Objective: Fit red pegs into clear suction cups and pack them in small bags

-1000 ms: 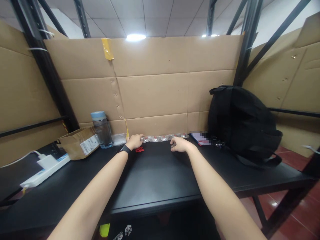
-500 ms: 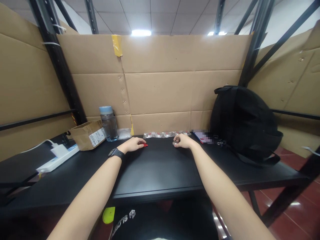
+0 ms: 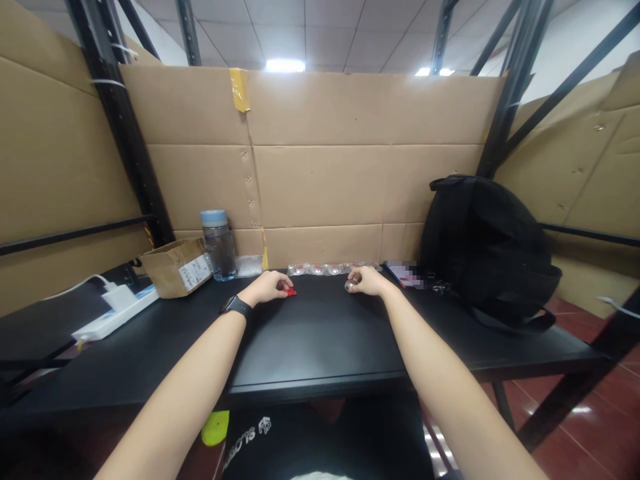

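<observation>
My left hand (image 3: 266, 287), with a dark watch on the wrist, has its fingers closed on a small flat red piece (image 3: 291, 292) at the tabletop. My right hand (image 3: 369, 280) pinches a small round silvery piece (image 3: 350, 286) between thumb and fingers, low over the table. Both pieces are too small to name their kind. Behind the hands, a row of clear packets (image 3: 333, 269) with round silvery and red contents lies along the cardboard wall. The right hand partly covers the row's right side.
On the left stand a water bottle (image 3: 219, 247) with a blue lid, an open cardboard box (image 3: 170, 270) and a white power strip (image 3: 117, 313). A black backpack (image 3: 493, 247) sits at the right, beside a flat, blurred-out item (image 3: 404, 274). The black table (image 3: 320, 347) has cardboard walls.
Both hands stay in nearly the same place. A little more of the red piece shows at my left fingertips, and the camera view has shifted slightly.
</observation>
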`<state>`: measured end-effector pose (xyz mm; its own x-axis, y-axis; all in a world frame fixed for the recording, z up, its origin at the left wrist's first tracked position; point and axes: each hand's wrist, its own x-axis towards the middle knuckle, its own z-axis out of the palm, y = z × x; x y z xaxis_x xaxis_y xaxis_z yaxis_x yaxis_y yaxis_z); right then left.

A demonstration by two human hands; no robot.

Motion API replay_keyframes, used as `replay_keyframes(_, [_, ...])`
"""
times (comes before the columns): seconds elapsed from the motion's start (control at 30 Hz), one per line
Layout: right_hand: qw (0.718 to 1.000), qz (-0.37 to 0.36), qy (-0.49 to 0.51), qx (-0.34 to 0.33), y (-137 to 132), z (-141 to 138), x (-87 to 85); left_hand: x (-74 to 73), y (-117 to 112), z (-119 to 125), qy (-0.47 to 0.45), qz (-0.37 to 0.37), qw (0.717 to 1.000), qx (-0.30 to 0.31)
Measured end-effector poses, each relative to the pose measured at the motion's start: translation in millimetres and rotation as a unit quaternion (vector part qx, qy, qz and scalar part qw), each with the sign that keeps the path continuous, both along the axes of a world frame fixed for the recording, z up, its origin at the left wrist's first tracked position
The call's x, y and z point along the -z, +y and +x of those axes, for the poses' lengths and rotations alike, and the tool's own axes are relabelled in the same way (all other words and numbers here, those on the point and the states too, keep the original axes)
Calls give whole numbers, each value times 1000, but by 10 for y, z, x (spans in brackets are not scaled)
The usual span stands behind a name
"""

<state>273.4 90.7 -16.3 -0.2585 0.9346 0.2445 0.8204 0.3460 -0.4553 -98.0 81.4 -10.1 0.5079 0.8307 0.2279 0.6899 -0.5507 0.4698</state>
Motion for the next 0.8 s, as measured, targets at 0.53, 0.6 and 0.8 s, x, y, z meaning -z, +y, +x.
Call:
replay_keyframes(0.53, [1000,4,26,11,22,-3,56,-47,-31,45,-5,104,994,-28])
replay_keyframes(0.6, [999,7,32,13,18,-3,55,-44,-26,49,1,110,993,-35])
replay_keyframes(0.8, [999,13,47,16,6,14,35,-64,-53,73,-8,116,993,-37])
